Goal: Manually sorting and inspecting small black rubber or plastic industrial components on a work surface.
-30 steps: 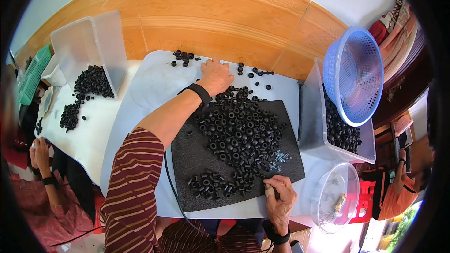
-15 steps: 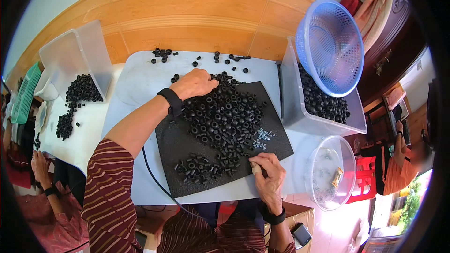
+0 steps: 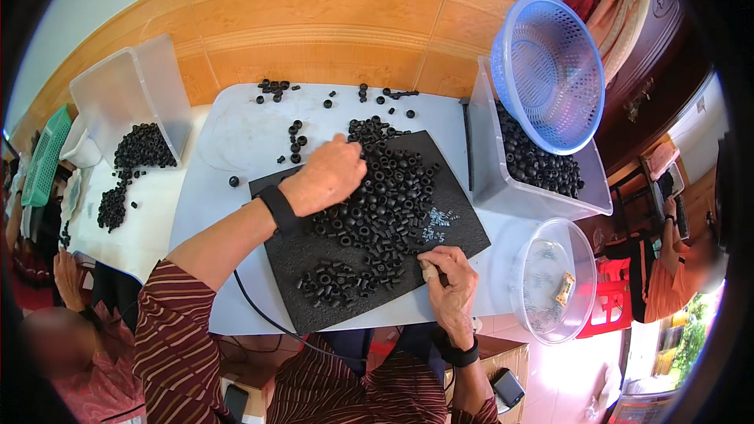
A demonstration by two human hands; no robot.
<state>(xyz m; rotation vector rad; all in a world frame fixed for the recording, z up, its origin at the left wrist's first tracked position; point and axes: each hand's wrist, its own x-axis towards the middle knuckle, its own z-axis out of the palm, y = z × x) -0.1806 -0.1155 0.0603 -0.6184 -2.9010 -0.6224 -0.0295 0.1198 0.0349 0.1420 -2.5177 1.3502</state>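
A pile of small black ring-like and cylindrical pieces [image 3: 393, 188] covers much of a dark mat [image 3: 275, 251] on the table. My left hand [image 3: 326, 175] reaches over the left side of the pile, knuckles up and fingers curled, its fingertips hidden beneath it. By the mat's near right edge, my right hand [image 3: 452, 286] has thumb and forefinger pinched together beside the pile; what lies between them is too small to make out. The thumb wears a pale cover. Close by, tiny pale blue-white bits [image 3: 438, 224] are scattered on the mat.
A clear bin [image 3: 542, 200] of black pieces stands at right, a blue colander [image 3: 547, 74] resting on it. Nearer is a round clear tub [image 3: 552, 322]. Loose black pieces [image 3: 275, 90] lie at the table's back. Other people are at both sides.
My left hand has come nearer, from the pile's far left to over its left side. A lone black piece now shows on the table left of the mat. My right hand stays almost in place.
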